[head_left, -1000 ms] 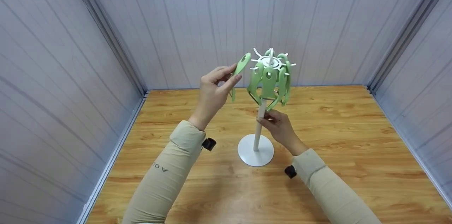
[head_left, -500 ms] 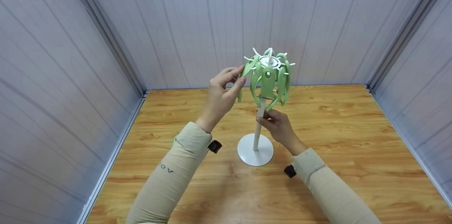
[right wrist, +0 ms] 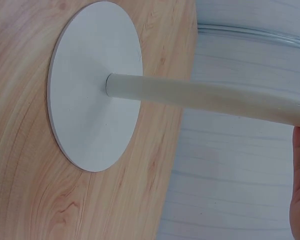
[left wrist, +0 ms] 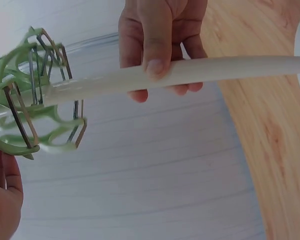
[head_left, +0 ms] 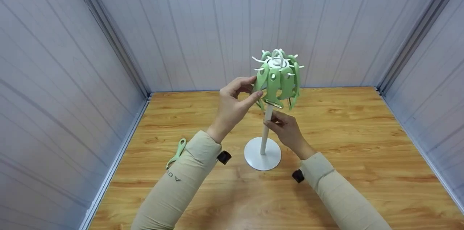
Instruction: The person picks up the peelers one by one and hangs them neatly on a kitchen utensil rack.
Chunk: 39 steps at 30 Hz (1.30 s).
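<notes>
A white stand has a post (head_left: 264, 139), a round base (head_left: 252, 159) and a ring of hooks (head_left: 277, 62) on top. Several green Y-shaped peelers (head_left: 288, 85) hang around that ring, heads down. At its left side my left hand (head_left: 233, 107) pinches one peeler (head_left: 260, 79) between thumb and fingers, its holed handle end at a hook. My right hand (head_left: 286, 130) grips the post below the peelers. In the left wrist view the right hand's thumb (left wrist: 156, 50) lies across the post, and metal blades (left wrist: 21, 117) show on the peelers.
Another green peeler (head_left: 180, 148) lies on the wooden table (head_left: 344, 143), beside and partly behind the left sleeve (head_left: 181, 179). Pale panel walls (head_left: 199, 23) enclose the table at the back and both sides.
My left hand has moved right, bringing its peeler from beside the rack to the hooks. The hook ring has turned slightly. A peeler on the table has come out from behind the left sleeve.
</notes>
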### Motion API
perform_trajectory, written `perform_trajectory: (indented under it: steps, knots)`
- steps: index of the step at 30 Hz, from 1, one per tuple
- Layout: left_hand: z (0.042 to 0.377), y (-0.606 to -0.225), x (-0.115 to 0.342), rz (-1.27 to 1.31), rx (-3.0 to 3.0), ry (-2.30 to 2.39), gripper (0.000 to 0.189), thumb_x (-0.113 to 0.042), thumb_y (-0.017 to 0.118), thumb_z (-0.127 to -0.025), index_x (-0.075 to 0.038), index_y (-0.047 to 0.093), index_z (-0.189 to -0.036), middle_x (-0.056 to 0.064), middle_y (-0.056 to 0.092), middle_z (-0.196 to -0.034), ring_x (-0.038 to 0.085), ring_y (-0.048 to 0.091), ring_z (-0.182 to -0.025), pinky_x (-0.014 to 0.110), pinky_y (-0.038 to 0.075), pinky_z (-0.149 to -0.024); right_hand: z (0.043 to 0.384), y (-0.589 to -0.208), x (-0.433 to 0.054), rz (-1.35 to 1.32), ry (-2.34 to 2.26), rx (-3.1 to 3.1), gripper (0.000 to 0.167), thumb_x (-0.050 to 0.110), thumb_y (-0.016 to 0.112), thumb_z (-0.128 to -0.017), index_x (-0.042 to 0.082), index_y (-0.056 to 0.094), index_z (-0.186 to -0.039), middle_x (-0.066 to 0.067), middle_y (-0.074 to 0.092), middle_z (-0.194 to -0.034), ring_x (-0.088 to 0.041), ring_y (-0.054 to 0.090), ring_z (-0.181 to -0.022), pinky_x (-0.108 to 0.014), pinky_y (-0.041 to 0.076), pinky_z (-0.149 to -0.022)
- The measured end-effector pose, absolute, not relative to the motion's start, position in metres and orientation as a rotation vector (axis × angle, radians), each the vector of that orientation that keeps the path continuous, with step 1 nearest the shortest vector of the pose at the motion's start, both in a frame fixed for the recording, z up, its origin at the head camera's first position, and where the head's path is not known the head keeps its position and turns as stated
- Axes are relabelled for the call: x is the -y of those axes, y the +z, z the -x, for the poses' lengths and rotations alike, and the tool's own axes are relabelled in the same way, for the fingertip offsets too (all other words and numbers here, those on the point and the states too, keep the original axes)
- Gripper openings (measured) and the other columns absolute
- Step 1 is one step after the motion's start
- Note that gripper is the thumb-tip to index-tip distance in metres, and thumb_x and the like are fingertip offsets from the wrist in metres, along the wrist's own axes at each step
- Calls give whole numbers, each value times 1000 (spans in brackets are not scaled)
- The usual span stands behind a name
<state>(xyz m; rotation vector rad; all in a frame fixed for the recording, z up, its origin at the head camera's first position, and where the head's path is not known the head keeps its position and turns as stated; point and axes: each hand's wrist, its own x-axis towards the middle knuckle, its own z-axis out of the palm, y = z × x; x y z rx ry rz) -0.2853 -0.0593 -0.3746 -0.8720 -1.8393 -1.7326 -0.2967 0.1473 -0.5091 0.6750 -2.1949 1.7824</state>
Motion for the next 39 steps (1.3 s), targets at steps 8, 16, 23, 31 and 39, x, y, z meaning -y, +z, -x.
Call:
perform_trajectory:
  steps: [8, 16, 23, 31, 39]
  knots:
    - [278, -376, 53, 882, 1862, -1703, 36, 1, 83, -92, 10, 68, -123, 23, 73, -107, 21, 69, -93, 28, 59, -87, 298, -509, -148, -697, 1811, 2185, 23, -2, 70, -102, -7, 74, -125, -3, 76, -103, -7, 70, -96, -21, 61, -84]
    - [278, -376, 55, 905, 1889, -1693, 40, 0, 85, -91, 9, 66, -125, 22, 73, -111, 26, 70, -98, 30, 59, -89, 298, -509, -148, -709, 1787, 2182, 25, -3, 70, -102, -6, 74, -127, -15, 76, -104, -7, 70, -95, -21, 61, -84]
    - [281, -387, 66, 882, 1912, -1689, 37, 0, 84, -91, 9, 68, -123, 25, 74, -116, 34, 69, -104, 31, 57, -93, 298, -510, -147, -700, 1809, 2160, 23, -4, 70, -101, -8, 74, -124, -5, 76, -102, -6, 70, -94, -20, 61, -83]
    - [287, -411, 92, 810, 1976, -1621, 33, 1, 85, -91, 8, 70, -119, 22, 75, -114, 21, 69, -101, 36, 59, -92, 298, -509, -146, -684, 1783, 2178, 23, -3, 72, -101, -7, 75, -124, -21, 76, -105, -6, 70, -94, -20, 61, -83]
    - [291, -437, 120, 713, 2029, -1591, 32, 2, 87, -89, 6, 72, -117, 21, 76, -112, 15, 67, -99, 40, 60, -90, 298, -511, -146, -679, 1816, 2152, 24, -5, 72, -101, -9, 74, -124, -14, 77, -102, -6, 69, -92, -19, 60, -81]
